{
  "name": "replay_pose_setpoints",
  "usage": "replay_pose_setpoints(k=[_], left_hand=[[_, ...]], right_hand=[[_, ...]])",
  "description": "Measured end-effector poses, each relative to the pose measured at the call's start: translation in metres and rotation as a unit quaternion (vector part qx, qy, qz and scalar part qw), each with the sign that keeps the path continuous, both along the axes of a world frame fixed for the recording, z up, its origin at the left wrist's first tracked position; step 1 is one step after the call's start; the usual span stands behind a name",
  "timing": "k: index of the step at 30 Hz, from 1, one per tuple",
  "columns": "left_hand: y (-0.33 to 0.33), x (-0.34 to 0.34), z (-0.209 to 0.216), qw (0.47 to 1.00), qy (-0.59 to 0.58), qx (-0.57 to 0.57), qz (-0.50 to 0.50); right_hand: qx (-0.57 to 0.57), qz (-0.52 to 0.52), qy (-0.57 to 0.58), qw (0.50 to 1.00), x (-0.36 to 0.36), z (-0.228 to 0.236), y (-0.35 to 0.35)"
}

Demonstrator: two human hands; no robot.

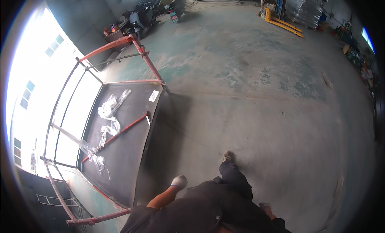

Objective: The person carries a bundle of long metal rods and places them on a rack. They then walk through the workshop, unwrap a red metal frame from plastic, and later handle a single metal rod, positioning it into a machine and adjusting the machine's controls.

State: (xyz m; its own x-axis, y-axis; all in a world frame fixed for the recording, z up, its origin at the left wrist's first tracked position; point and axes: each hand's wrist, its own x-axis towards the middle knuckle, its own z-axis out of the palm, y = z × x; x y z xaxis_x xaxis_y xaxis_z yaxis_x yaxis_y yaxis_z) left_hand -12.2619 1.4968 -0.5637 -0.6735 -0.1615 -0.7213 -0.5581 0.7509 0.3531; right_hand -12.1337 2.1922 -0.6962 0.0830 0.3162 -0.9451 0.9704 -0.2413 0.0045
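Note:
My left hand (179, 181), in a pale work glove, hangs at my side with its fingers curled in and nothing visible in it. Nearest to it is the dark flat top of a red-framed rack (136, 161), separated from the hand by a gap. Crumpled clear plastic film (108, 108) lies on that top, and a red bar (126, 129) rests across it. Low on the right, my right hand (264, 205) shows only in part, also gloved; its fingers are too hidden to read.
Worn concrete floor (248, 92) stretches ahead, and one of my shoes (227, 156) is on it. A yellow pallet jack (282, 24) stands far right beside a film-wrapped stack (302, 10). Scooters (138, 22) are parked far left. Clutter (357, 56) lines the right wall.

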Motion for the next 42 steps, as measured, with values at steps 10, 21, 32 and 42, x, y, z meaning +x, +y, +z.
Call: replay_pose_setpoints(k=[10, 21, 32, 42], left_hand=[[-0.011, -0.32, 0.083, 0.952, 0.067, 0.08, 0.289], [-0.204, -0.706, 0.036, 0.985, 0.108, 0.003, 0.131], [-0.32, -0.988, -0.002, 0.979, 0.083, 0.054, 0.178], [-0.429, -1.238, 0.08, 0.943, 0.059, 0.062, 0.321]], right_hand=[[0.171, 0.493, 0.42, 0.742, -0.751, 0.149, -0.267], [0.087, 0.514, 0.346, 0.78, -1.011, 0.162, -0.387], [-0.001, 0.277, -0.101, 0.956, -1.124, 0.054, -0.347], [0.15, 0.56, 0.316, 0.751, -1.71, 0.129, -0.676]])
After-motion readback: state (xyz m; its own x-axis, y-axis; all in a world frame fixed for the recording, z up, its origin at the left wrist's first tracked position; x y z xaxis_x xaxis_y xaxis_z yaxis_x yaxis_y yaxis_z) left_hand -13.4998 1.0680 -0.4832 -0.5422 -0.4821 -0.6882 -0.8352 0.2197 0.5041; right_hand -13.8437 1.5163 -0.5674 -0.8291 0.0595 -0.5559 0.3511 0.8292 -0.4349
